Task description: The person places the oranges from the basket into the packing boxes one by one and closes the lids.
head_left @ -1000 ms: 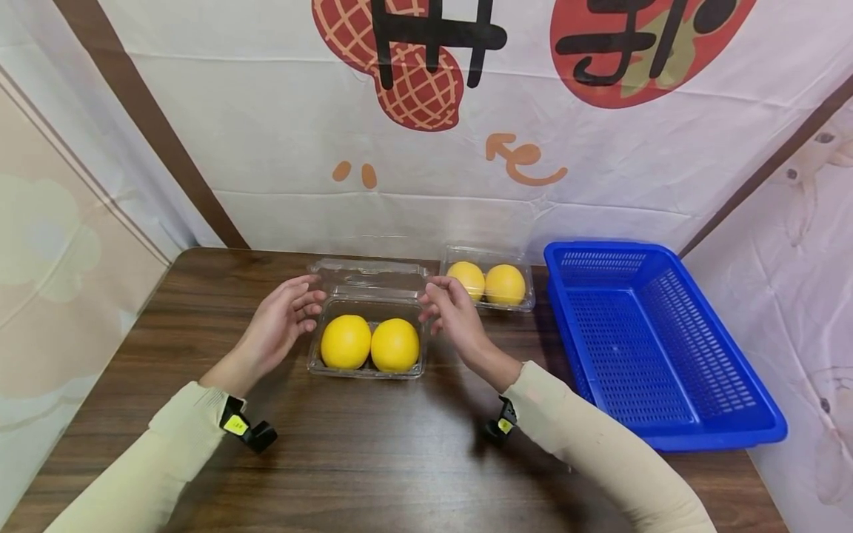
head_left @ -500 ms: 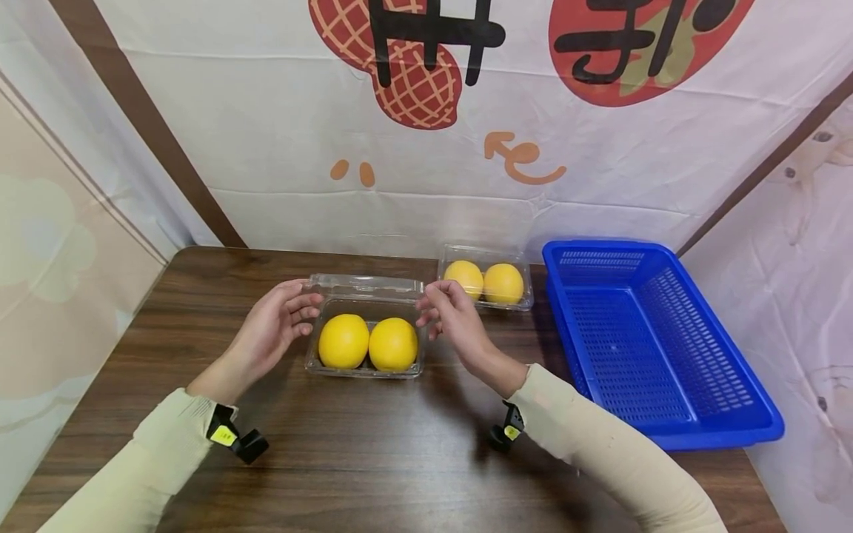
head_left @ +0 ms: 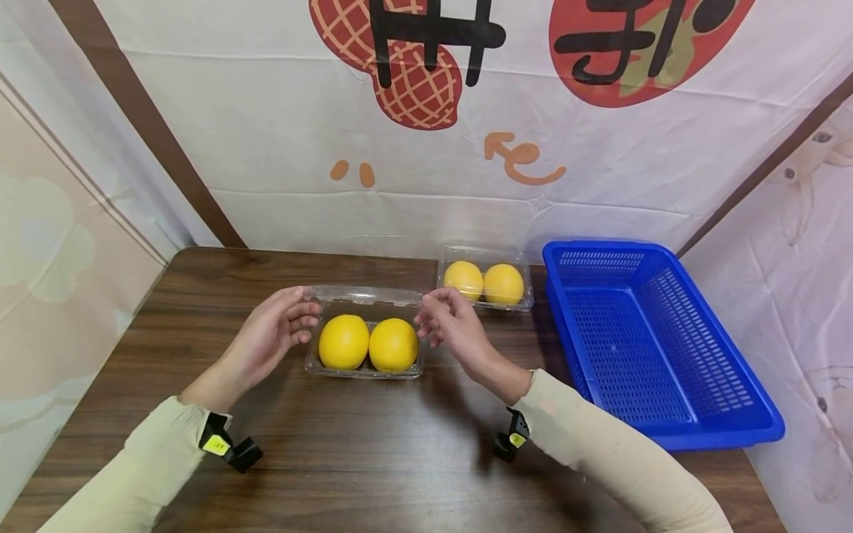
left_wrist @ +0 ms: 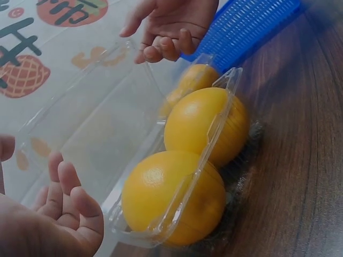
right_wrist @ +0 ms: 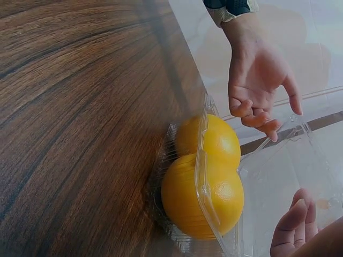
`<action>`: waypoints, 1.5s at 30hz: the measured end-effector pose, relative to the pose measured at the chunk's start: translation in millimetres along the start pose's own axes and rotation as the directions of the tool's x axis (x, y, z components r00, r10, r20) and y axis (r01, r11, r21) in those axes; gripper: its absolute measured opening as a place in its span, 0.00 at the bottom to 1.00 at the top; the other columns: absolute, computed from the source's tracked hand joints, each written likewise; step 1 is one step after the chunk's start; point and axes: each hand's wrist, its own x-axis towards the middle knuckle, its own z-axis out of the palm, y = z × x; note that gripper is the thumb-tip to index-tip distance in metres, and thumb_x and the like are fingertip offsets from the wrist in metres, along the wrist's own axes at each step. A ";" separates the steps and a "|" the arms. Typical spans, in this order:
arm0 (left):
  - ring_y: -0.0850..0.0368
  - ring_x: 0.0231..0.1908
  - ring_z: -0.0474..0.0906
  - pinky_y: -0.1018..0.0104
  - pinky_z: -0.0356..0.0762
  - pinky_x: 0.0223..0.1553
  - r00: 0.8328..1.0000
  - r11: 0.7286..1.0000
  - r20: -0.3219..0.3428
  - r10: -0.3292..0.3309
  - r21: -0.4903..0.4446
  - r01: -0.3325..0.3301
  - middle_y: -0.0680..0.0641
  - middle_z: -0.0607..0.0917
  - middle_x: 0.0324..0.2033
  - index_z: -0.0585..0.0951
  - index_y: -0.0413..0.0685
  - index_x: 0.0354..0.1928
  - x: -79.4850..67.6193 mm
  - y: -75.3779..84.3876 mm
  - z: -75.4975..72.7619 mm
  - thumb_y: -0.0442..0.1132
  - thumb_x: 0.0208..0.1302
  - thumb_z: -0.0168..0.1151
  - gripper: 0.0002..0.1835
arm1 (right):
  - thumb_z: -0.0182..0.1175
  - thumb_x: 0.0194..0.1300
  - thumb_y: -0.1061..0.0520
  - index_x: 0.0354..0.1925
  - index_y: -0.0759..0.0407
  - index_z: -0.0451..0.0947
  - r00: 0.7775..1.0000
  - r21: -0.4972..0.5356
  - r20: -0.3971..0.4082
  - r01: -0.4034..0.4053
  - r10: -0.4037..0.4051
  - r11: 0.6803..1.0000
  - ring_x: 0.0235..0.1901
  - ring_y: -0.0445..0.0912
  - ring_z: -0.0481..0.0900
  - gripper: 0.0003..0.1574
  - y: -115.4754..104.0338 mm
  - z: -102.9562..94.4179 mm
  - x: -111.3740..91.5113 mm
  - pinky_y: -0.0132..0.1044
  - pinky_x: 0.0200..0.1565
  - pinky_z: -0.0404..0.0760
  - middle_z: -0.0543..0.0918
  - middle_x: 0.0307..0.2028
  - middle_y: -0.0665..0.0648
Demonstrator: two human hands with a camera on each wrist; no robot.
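A clear plastic clamshell box point(head_left: 365, 374) sits on the table with two oranges point(head_left: 343, 342) side by side in its base. Its hinged lid point(head_left: 369, 295) stands raised and tilted over the back of the box. My left hand point(head_left: 269, 333) is at the lid's left corner, the corner between thumb and loosely bent fingers. At the opposite corner my right hand point(head_left: 460, 329) holds the lid in the same way. In the right wrist view the left hand's thumb touches the lid corner. The left wrist view shows the right hand's thumb and fingers about the other corner.
Behind, to the right, another clear box point(head_left: 485, 305) holds two oranges under plastic. A blue perforated basket point(head_left: 666, 348) stands at the right of the wooden table point(head_left: 373, 459). A printed cloth point(head_left: 280, 133) hangs along the table's back edge.
The lid has swung up and toward me from leaning farther back. Both hands have come slightly nearer with it. The base and oranges have stayed in place.
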 end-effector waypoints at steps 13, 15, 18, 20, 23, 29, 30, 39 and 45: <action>0.61 0.39 0.78 0.71 0.77 0.37 0.999 0.998 0.025 -0.035 0.050 0.034 0.53 0.82 0.40 0.66 0.45 0.61 -9.8 -2.2 -2.9 0.37 0.80 0.48 0.13 | 0.54 0.73 0.63 0.53 0.64 0.67 0.985 0.107 0.047 -0.169 0.165 0.980 0.25 0.42 0.80 0.12 -1.2 -0.4 -7.8 0.29 0.28 0.76 0.82 0.33 0.56; 0.61 0.39 0.78 0.71 0.78 0.37 0.999 0.997 0.022 -0.047 0.065 0.046 0.52 0.81 0.40 0.64 0.43 0.63 -11.2 -2.7 -3.4 0.36 0.79 0.47 0.15 | 0.54 0.73 0.64 0.53 0.64 0.67 0.979 0.124 0.059 -0.200 0.193 0.972 0.25 0.42 0.80 0.12 -0.5 -1.0 -8.1 0.29 0.28 0.75 0.82 0.33 0.56; 0.62 0.39 0.78 0.72 0.77 0.36 0.998 0.994 0.014 -0.068 0.085 0.067 0.52 0.81 0.39 0.61 0.41 0.65 -12.9 -3.9 -4.3 0.35 0.79 0.48 0.18 | 0.54 0.73 0.65 0.53 0.64 0.66 0.974 0.126 0.076 -0.221 0.212 0.967 0.24 0.41 0.80 0.12 0.8 -2.2 -8.8 0.29 0.28 0.75 0.83 0.33 0.56; 0.62 0.39 0.77 0.72 0.77 0.36 0.996 0.992 0.006 -0.086 0.098 0.085 0.52 0.81 0.40 0.60 0.39 0.67 -14.2 -4.8 -4.8 0.35 0.78 0.48 0.21 | 0.54 0.73 0.65 0.53 0.63 0.67 0.971 0.121 0.086 -0.231 0.221 0.965 0.24 0.41 0.80 0.13 1.5 -2.8 -9.7 0.29 0.28 0.75 0.83 0.33 0.55; 0.63 0.38 0.77 0.72 0.76 0.35 0.994 0.984 -0.013 -0.111 0.138 0.112 0.54 0.82 0.40 0.57 0.37 0.71 -16.5 -5.8 -5.4 0.36 0.78 0.50 0.26 | 0.54 0.73 0.63 0.53 0.63 0.67 0.968 0.112 0.102 -0.240 0.229 0.964 0.25 0.41 0.80 0.13 3.0 -4.3 -11.3 0.29 0.29 0.76 0.83 0.33 0.55; 0.65 0.38 0.77 0.72 0.77 0.35 0.989 0.964 -0.045 -0.139 0.222 0.145 0.55 0.82 0.41 0.51 0.33 0.75 -20.2 -6.4 -6.0 0.39 0.79 0.52 0.33 | 0.56 0.73 0.62 0.55 0.65 0.66 0.970 0.069 0.113 -0.223 0.215 0.972 0.25 0.42 0.79 0.16 6.0 -5.9 -14.3 0.30 0.29 0.76 0.85 0.34 0.56; 0.65 0.39 0.77 0.72 0.77 0.35 0.989 0.961 -0.044 -0.140 0.235 0.146 0.55 0.82 0.41 0.51 0.32 0.75 -20.6 -6.5 -6.4 0.39 0.79 0.51 0.33 | 0.56 0.73 0.62 0.55 0.65 0.66 0.970 0.060 0.115 -0.222 0.214 0.973 0.25 0.41 0.79 0.16 6.5 -5.9 -14.7 0.30 0.29 0.75 0.85 0.34 0.56; 0.66 0.38 0.77 0.72 0.77 0.33 0.987 0.927 -0.060 -0.150 0.339 0.162 0.55 0.82 0.40 0.54 0.30 0.73 -21.1 -9.9 -8.2 0.39 0.79 0.50 0.30 | 0.57 0.72 0.64 0.57 0.67 0.62 0.969 0.032 0.108 -0.227 0.222 0.973 0.23 0.39 0.80 0.20 14.1 -4.9 -14.3 0.29 0.26 0.74 0.87 0.31 0.54; 0.65 0.38 0.77 0.71 0.76 0.33 0.986 0.894 -0.076 -0.146 0.417 0.165 0.53 0.81 0.41 0.58 0.29 0.72 -22.5 -12.1 -7.6 0.40 0.79 0.51 0.29 | 0.57 0.68 0.65 0.54 0.65 0.60 0.966 0.011 0.098 -0.243 0.240 0.970 0.23 0.39 0.80 0.21 18.9 -4.6 -13.6 0.30 0.26 0.73 0.87 0.30 0.53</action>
